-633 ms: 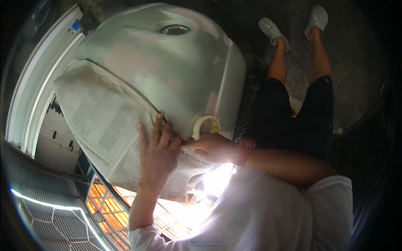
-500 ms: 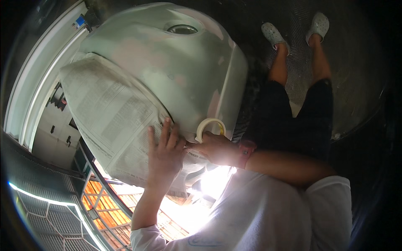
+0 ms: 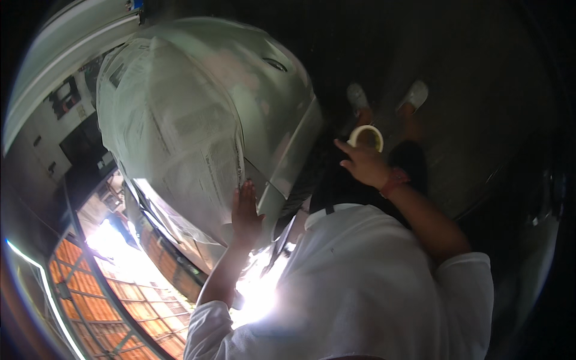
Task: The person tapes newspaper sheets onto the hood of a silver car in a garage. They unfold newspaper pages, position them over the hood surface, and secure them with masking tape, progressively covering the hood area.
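Note:
Sheets of newspaper cover the left part of a rounded, pale grey-green vehicle body panel with pinkish patches. My left hand lies flat near the lower end of the paper's edge, its fingers stretched out and together. Away from the panel, on the right, my right hand holds a roll of masking tape. The index finger and thumb of that hand stick out to the left; its other fingers are partly hidden. A red band circles my right wrist.
A small dark oval fitting sits in the panel's upper part. My legs and light clogs are over the dark floor. Strong glare comes in at lower left, beside orange slats behind a metal frame. A white ribbed structure stands at upper left.
My right hand has left the paper's edge and moved right and up with the tape roll. My left hand stays at the paper, fingers now closer together. The view has shifted.

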The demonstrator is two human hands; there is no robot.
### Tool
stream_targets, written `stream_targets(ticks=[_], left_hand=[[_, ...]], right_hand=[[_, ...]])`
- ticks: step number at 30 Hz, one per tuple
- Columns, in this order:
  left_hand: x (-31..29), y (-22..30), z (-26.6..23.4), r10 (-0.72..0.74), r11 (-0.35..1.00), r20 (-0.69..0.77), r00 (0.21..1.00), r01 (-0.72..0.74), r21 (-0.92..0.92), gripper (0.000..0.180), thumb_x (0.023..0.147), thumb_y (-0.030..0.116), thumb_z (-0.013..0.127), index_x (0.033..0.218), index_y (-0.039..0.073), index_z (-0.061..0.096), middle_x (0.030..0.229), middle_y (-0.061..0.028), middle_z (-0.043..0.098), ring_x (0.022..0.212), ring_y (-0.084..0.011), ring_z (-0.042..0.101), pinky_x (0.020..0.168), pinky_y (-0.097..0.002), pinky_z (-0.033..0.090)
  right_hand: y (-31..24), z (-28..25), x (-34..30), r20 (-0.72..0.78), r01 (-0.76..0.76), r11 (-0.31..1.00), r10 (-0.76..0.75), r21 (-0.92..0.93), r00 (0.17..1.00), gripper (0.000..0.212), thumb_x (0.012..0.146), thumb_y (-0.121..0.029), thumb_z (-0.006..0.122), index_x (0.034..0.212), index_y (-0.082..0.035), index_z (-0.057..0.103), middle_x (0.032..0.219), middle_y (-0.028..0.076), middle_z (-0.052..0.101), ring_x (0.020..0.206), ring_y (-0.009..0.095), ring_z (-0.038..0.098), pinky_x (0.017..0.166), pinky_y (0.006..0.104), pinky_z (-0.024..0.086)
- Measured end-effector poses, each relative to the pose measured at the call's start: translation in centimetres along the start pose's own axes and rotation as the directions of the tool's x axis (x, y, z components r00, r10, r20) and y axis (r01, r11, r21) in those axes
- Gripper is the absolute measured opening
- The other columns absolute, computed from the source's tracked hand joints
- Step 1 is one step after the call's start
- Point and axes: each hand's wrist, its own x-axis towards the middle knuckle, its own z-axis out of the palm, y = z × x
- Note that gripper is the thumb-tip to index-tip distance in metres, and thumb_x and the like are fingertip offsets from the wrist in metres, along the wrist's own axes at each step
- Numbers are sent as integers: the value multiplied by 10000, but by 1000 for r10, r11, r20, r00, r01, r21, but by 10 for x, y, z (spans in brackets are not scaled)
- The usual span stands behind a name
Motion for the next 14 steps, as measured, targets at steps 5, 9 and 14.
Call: stream_targets(ticks=[5, 9, 14], left_hand=[[1, 33, 14, -47, 992, 12, 999, 48, -113, 1066, 1053, 725, 577, 1809, 67, 213, 1907, -127, 131, 1769, -256, 31, 1425, -478, 4], [10, 69, -17, 75, 733, 382, 921, 209, -648, 1066, 1017, 734, 624, 1815, 137, 245, 1900, -135, 164, 1766, -289, 68, 1409, -527, 105], [39, 53, -76, 158, 417, 270, 950, 184, -890, 1100, 1020, 776, 599, 1832, 215, 115, 1908, -138, 82, 1763, -342, 49, 1407, -548, 134]], right_hand=[[44, -107, -54, -178, -98, 993, 85, -63, 980, 638, 1054, -213, 755, 1642, -80, 545, 1315, 256, 744, 1261, 438, 710, 1090, 495, 555], [59, -167, -82, -320, -134, 986, 96, -98, 942, 635, 1052, -212, 761, 1635, -67, 553, 1262, 214, 760, 1224, 405, 730, 1077, 471, 557], [42, -226, -70, -349, -153, 982, 105, -112, 931, 675, 1036, -222, 790, 1653, -95, 548, 1249, 176, 767, 1225, 347, 740, 1083, 461, 552]])
